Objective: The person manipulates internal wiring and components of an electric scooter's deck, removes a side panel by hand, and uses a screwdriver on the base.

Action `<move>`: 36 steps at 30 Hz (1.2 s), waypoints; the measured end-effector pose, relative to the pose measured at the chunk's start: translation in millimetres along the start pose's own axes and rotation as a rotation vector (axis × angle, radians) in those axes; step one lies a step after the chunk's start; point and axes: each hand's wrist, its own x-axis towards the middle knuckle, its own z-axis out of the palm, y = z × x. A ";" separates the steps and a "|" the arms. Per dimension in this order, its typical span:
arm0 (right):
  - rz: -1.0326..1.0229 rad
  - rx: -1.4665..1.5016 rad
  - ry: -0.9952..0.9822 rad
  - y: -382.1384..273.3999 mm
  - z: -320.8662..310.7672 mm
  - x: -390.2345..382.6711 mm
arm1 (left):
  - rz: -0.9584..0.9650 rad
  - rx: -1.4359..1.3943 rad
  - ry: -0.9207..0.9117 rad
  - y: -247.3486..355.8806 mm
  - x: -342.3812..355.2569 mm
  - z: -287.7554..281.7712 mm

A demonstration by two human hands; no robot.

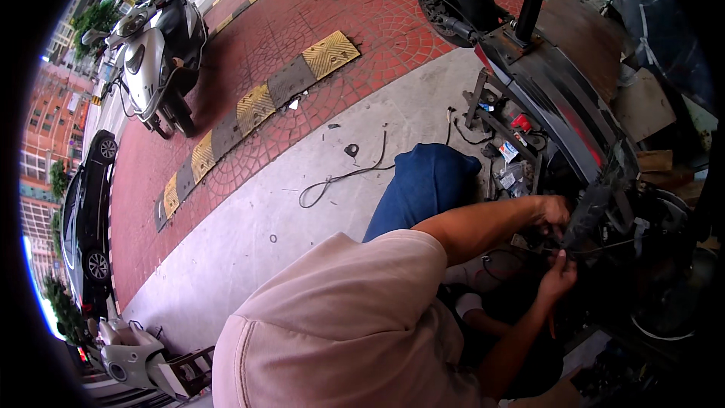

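My left hand [555, 214] reaches in at the side of a dark scooter [555, 98]. Its fingers are curled at the shadowed parts, and what they hold is hidden. Just below it, my right hand [557, 279] is closed, with thumb and fingertips pinched at a thin wire [615, 245] that runs off to the right among dark parts. Both hands are close to a black panel [593, 215] on the scooter. A slim orange piece [552, 326] shows beside my right wrist. My blue-trousered knee [430, 181] is bent beyond my left arm.
Loose parts and small packages [510, 153] lie beside the scooter's frame. A black cable [325, 189] loops over the grey concrete. Further off are a yellow-and-black ramp strip [257, 106], a silver scooter [151, 53] and a black car [83, 234]. A wooden block [654, 160] lies at right.
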 end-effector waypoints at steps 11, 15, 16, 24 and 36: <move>-0.199 -0.047 -0.056 0.0 -17.6 9.1 | -0.140 -0.057 0.107 40.7 -37.3 13.9; -0.172 0.114 -0.159 -8.5 -16.4 10.2 | -0.060 -0.078 0.142 42.5 -49.1 9.9; -0.213 0.103 -0.160 -8.4 -17.8 9.8 | -0.051 -0.071 0.151 52.7 -57.3 18.8; -0.132 0.165 -0.232 -15.5 -11.3 3.3 | 0.093 -0.107 0.168 35.4 -45.4 17.6; -0.115 0.159 -0.161 -5.3 -9.9 4.7 | 0.466 -0.393 -0.116 -38.2 16.1 5.6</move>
